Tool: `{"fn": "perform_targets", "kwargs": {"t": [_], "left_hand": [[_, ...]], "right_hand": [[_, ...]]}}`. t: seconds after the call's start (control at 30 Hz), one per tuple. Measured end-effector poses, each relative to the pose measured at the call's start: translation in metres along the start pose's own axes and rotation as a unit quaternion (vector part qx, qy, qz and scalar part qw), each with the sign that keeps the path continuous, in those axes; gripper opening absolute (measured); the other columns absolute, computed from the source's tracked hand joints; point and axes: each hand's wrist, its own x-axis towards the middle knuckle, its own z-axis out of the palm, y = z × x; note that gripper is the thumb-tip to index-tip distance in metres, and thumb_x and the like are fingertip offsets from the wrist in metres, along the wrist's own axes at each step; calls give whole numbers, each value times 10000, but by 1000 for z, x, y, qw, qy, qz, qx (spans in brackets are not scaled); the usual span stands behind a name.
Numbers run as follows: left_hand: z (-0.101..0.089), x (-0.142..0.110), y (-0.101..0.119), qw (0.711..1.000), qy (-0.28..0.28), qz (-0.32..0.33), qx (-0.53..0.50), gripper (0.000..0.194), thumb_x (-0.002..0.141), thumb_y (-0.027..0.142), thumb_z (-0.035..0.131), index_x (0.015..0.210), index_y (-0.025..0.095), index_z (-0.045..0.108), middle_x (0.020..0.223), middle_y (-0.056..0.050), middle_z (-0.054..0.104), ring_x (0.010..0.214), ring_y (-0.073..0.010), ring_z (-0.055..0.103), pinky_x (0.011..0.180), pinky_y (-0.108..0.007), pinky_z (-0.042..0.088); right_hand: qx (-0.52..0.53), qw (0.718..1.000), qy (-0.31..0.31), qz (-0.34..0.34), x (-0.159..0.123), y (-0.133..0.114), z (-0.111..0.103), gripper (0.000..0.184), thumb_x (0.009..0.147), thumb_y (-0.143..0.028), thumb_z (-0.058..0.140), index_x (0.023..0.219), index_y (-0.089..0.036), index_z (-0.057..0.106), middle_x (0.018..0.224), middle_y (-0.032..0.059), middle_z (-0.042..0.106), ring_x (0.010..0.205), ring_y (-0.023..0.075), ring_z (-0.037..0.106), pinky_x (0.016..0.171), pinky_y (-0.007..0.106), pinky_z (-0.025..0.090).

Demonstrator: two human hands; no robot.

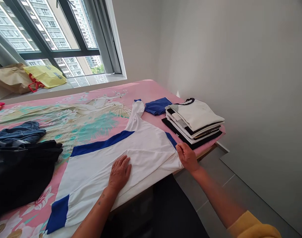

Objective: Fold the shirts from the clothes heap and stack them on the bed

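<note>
A white shirt with blue side panels [151, 135] lies spread along the near edge of the bed, one sleeve stretched toward the far side. My left hand [120, 172] rests flat on the middle of the shirt, fingers extended. At the shirt's right end, beside the blue collar strip, my right hand [186, 156] is closed on the fabric. Beyond that hand sits a stack of folded shirts [200, 115], a white one with a black neckline on top. A folded blue garment [157, 106] lies left of the stack.
Dark trousers [24, 172] and blue jeans [22, 132] lie on the left of the bed, which has a pink floral sheet [138, 87]. A paper bag [12, 77] and a yellow bag [47, 75] rest on the windowsill. A wall [240, 82] stands to the right.
</note>
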Motion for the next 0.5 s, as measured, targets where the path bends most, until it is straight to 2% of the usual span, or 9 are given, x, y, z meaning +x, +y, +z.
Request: {"fn": "perform_targets", "kwargs": {"t": [0.1,0.2,0.37,0.43,0.5], "left_hand": [[-2,8,5,1000,16,-6,-21,301,874,308,433,1127,206,560,1224,-91,565,1192,-244,471,1008,-444,368],[-5,29,33,997,-5,38,-61,291,895,272,386,1133,220,546,1238,-75,559,1214,-223,451,1024,-434,340],[0,85,114,969,-151,159,-112,328,923,264,312,1187,258,506,1280,-36,528,1226,-198,425,1050,-434,273],[9,105,139,960,-192,171,-113,320,920,277,319,1165,259,523,1198,-43,570,1135,-201,487,995,-424,319],[18,120,156,957,-222,158,-97,280,903,311,361,1077,245,571,1058,-54,608,1007,-213,538,911,-419,362]], "right_hand": [[120,986,-8,119,-33,19,-21,244,900,-388,389,877,-187,526,728,6,517,657,134,475,637,246,395],[198,958,-82,189,-62,43,-28,228,848,-391,471,925,-184,523,653,-29,445,583,119,412,559,234,360],[227,938,-182,189,-77,61,-24,292,821,-306,489,1088,-189,501,615,-62,375,551,97,362,550,217,328],[225,933,-210,185,-73,61,-24,330,815,-278,481,1134,-196,494,628,-60,393,556,93,374,559,213,334],[213,930,-240,178,-67,61,-25,363,802,-254,483,1161,-198,498,620,-60,409,557,93,389,564,212,340]]}}
